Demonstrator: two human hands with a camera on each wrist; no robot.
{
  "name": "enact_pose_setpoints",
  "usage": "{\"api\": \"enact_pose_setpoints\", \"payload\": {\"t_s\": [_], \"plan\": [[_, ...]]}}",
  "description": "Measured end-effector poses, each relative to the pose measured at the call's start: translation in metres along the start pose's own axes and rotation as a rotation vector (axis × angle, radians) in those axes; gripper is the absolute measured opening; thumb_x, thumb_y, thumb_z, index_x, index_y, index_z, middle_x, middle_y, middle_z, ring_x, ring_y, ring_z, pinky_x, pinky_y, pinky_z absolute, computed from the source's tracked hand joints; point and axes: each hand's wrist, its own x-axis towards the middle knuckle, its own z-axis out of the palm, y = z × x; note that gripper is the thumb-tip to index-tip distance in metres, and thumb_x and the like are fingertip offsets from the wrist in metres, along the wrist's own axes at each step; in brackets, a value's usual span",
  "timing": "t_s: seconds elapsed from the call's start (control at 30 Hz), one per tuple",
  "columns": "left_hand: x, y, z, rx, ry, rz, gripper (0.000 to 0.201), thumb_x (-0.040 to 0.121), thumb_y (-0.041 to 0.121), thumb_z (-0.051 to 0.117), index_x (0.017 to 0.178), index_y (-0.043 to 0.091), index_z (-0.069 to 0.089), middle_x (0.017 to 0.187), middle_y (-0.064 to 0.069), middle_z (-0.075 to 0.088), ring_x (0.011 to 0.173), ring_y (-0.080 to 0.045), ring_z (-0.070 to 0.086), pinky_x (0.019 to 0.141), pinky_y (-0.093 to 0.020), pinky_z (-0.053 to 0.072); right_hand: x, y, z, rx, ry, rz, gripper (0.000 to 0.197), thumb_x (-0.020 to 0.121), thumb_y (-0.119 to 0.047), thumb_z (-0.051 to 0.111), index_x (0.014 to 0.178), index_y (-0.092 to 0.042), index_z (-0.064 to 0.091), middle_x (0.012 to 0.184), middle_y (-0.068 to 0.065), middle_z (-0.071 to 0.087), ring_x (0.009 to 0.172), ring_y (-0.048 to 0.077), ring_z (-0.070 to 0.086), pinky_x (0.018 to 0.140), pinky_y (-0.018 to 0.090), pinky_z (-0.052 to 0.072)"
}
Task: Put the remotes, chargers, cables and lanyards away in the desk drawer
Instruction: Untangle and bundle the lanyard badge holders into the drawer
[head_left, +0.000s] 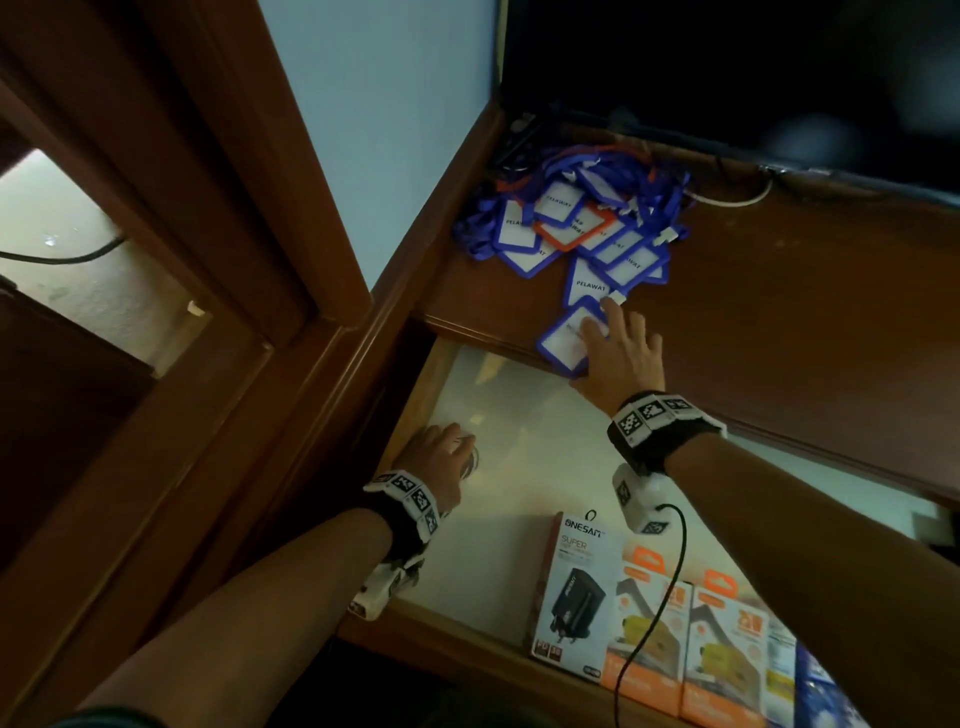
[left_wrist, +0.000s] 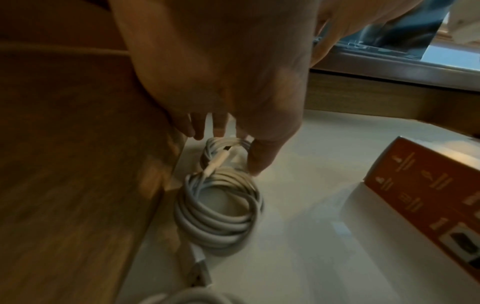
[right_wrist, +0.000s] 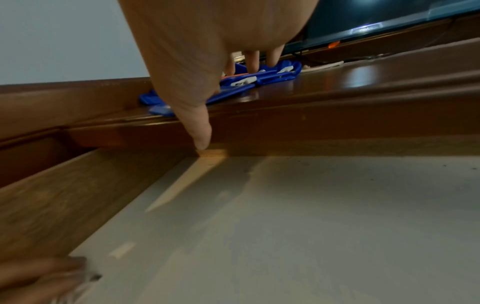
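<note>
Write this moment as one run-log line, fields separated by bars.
left hand: holds coiled white cable on drawer floor | right hand: fingers flat on nearest lanyard badge | lanyards: on desktop

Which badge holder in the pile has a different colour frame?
The orange-framed badge holder, mid-pile on the desk top; every other visible frame is blue, including the one under the right hand.
</note>
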Motion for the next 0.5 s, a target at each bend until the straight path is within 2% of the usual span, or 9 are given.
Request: {"api": "enact_pose_setpoints", "payload": {"t_s": [0.07,0.17,0.3,0.4,0.5], "plan": [[-0.004,0.005,-0.002,-0.020,0.003,-0.063,0.068,0.087,0.015,0.045,0.151,0.013,0.021,0.159,-0.009,0.013,0.141,-0.030,0.018,0.117,-0.036,0.011,-0.002,-0.002,0.000,0.027,-0.014,-0.014,0.072,0.075,-0.038,0.076,0.134,-0.015,0.040,0.150,0.010,0.027,0.135,0.034,0.029,0.106,0.053,0.034],[-0.009,0.007,-0.006,-0.040,-0.046,-0.106,0.069,0.086,0.014,0.043,0.151,0.015,0.019,0.161,-0.007,0.006,0.143,-0.030,0.013,0.118,-0.037,0.010,-0.006,-0.004,-0.003,0.057,-0.017,-0.025,0.060,0.082,-0.028,0.071,0.132,-0.012,0.041,0.148,0.012,0.034,0.135,0.033,0.032,0.107,0.051,0.035],[-0.009,0.008,-0.015,-0.100,-0.078,-0.161,0.066,0.088,0.026,0.045,0.150,0.019,0.023,0.160,-0.005,0.007,0.144,-0.028,0.015,0.118,-0.040,0.015,-0.015,-0.001,-0.010,0.181,0.027,-0.018,0.047,0.087,-0.018,0.060,0.130,-0.009,0.041,0.141,0.013,0.044,0.129,0.033,0.039,0.102,0.051,0.040],[-0.007,0.019,-0.031,-0.152,0.024,-0.183,0.062,0.087,0.036,0.051,0.144,0.020,0.032,0.156,-0.005,0.017,0.140,-0.025,0.025,0.115,-0.039,0.021,-0.030,0.008,-0.016,0.381,0.095,0.029,0.025,0.093,-0.016,0.051,0.117,-0.007,0.047,0.118,0.018,0.058,0.107,0.036,0.055,0.082,0.046,0.050],[-0.004,0.042,-0.062,-0.422,0.199,-0.152,0.061,0.090,0.030,0.056,0.146,0.020,0.033,0.157,-0.002,0.019,0.142,-0.023,0.024,0.114,-0.038,0.027,-0.055,0.018,-0.024,0.662,0.168,0.121,0.015,0.097,-0.016,0.047,0.107,-0.007,0.053,0.093,0.019,0.064,0.082,0.036,0.061,0.064,0.036,0.044]]}}
